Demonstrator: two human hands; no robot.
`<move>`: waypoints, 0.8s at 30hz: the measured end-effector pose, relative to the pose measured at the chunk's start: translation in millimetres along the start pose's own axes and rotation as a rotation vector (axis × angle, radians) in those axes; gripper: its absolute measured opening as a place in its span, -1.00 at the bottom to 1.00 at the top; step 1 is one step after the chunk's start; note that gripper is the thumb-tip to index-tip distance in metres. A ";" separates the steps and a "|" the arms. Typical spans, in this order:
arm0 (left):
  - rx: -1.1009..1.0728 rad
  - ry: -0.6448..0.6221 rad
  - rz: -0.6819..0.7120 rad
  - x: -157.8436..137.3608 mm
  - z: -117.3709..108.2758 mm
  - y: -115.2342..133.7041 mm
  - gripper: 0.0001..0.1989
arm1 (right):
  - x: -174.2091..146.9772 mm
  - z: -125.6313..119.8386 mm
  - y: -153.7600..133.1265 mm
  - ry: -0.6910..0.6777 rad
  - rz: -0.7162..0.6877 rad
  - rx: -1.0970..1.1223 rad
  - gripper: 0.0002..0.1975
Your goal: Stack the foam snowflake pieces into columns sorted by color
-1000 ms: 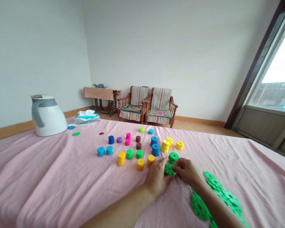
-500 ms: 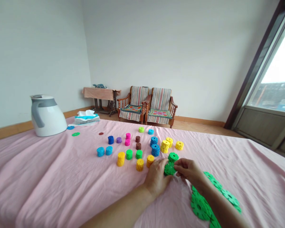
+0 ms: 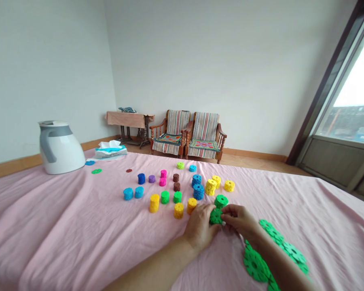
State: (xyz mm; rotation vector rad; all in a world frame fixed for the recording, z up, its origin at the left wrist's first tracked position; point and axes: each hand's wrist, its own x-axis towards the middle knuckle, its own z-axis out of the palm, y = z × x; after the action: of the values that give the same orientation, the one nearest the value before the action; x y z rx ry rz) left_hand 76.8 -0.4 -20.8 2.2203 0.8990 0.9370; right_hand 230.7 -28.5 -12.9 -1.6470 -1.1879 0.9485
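My left hand [image 3: 201, 223] curls around the left side of a stack of green interlocking discs [image 3: 216, 216], flat notched pieces with a centre hole. From the right, the fingertips of my right hand [image 3: 238, 218] are pinched together at the edge of the same stack. Just behind it stands another green disc stack [image 3: 221, 201]. An orange-yellow stack [image 3: 192, 205] is close to my left knuckles. Loose green discs [image 3: 255, 264] lie spread under and around my right forearm, which hides part of them.
Several short disc stacks stand mid-table, among them blue [image 3: 198, 192], yellow [image 3: 210, 186] and brown [image 3: 176, 186]. A white jug [image 3: 63, 147] and a tissue box [image 3: 111, 150] stand at the back left on the pink cloth [image 3: 63, 226]. Two wooden chairs [image 3: 204, 133] are beyond.
My right hand has shifted slightly at the front green stack, its fingertips now lower against the edge. My left hand has stayed in place around it.
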 end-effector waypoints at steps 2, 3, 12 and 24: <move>0.014 -0.004 0.010 0.2 -0.4 0.4 -0.61 | 0.4 1.5 1.1 -0.008 0.000 0.005 -0.85; 0.019 -0.005 0.018 0.3 -0.6 0.4 -0.64 | 1.1 2.5 1.9 -0.016 -0.006 0.009 -0.85; 0.026 0.001 0.025 0.6 -1.2 1.3 -0.68 | 13.2 9.5 14.9 0.066 -0.073 -0.039 -0.82; 0.035 -0.007 0.007 0.3 -2.7 3.4 -0.70 | 11.1 6.9 14.3 0.197 -0.200 -0.274 -0.80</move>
State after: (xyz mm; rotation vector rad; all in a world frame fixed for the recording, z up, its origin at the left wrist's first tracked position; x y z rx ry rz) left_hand 76.2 -1.7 -16.8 2.2562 0.9117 0.9225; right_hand 231.5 -18.8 -29.6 -1.7488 -1.3596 0.5032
